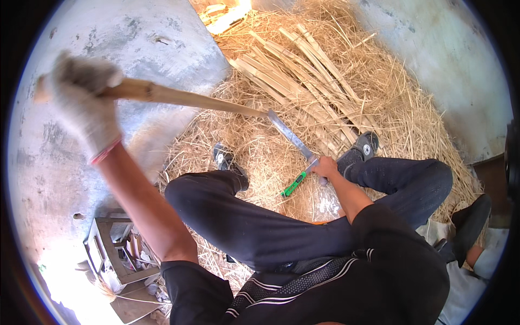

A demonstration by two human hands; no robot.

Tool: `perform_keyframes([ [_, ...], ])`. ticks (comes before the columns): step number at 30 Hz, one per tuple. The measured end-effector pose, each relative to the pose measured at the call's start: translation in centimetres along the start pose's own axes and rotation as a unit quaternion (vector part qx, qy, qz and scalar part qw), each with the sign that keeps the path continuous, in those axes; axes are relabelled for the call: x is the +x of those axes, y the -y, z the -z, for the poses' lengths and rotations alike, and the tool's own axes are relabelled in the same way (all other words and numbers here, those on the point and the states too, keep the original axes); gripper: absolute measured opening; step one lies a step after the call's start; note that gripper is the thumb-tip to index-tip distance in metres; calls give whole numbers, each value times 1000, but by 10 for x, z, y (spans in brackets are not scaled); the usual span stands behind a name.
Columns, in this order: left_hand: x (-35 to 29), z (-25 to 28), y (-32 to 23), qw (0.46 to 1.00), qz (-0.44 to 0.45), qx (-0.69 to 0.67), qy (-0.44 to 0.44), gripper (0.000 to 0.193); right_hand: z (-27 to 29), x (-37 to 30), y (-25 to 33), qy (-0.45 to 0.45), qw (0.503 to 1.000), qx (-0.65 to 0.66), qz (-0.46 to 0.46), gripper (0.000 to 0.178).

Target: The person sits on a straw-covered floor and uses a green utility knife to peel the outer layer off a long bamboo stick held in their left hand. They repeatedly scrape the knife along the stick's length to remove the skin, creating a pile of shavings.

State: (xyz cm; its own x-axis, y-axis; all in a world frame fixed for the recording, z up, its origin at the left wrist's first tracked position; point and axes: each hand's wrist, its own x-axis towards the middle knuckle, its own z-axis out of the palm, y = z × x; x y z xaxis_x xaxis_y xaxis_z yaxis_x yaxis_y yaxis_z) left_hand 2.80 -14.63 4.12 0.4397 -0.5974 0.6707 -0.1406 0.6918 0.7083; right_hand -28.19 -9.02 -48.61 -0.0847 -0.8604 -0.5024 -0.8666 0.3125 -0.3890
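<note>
My left hand (86, 103), in a whitish work glove with a red cuff, is raised at the upper left and wrapped round a bamboo strip (179, 97). The glove is smeared by motion. From it the strip slants down to the right, its far end meeting the tip of a long-bladed knife (290, 134). My bare right hand (325, 167) grips this knife low between my legs, with the blade pointing up and left. Close beside that hand is a green tool (294, 184), slim with black marks; its exact kind is unclear.
Split bamboo strips (309, 70) lie in a pile on curly shavings (401, 103) ahead of my feet. A grey wall (119, 38) rises at the left. A small frame with scraps (127, 246) stands at lower left. Another person's dark shoe (471, 222) shows at right.
</note>
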Motion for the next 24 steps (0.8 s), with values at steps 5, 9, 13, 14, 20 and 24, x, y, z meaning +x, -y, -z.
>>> perform_keyframes([
  [5, -6, -37, 19, 992, 68, -110, 7, 35, 84, 54, -40, 107, 989, 88, 46, 54],
  [9, 6, -26, 6, 994, 57, -88, -15, 35, 204, 27, 34, 49, 992, 8, 112, 39],
  [13, 5, -34, 36, 992, 59, -114, -12, 35, 248, -7, 61, -49, 980, -121, 153, 44],
  [14, 3, -36, 37, 991, 63, -114, -6, 35, 239, -9, 64, -72, 979, -91, 168, 46],
  [20, 8, -33, 20, 994, 57, -93, -1, 35, 135, -27, 115, -46, 971, 189, 140, 67],
  [24, 7, -43, 33, 991, 74, -112, -1, 35, 81, -1, 98, -42, 975, 194, 95, 66],
])
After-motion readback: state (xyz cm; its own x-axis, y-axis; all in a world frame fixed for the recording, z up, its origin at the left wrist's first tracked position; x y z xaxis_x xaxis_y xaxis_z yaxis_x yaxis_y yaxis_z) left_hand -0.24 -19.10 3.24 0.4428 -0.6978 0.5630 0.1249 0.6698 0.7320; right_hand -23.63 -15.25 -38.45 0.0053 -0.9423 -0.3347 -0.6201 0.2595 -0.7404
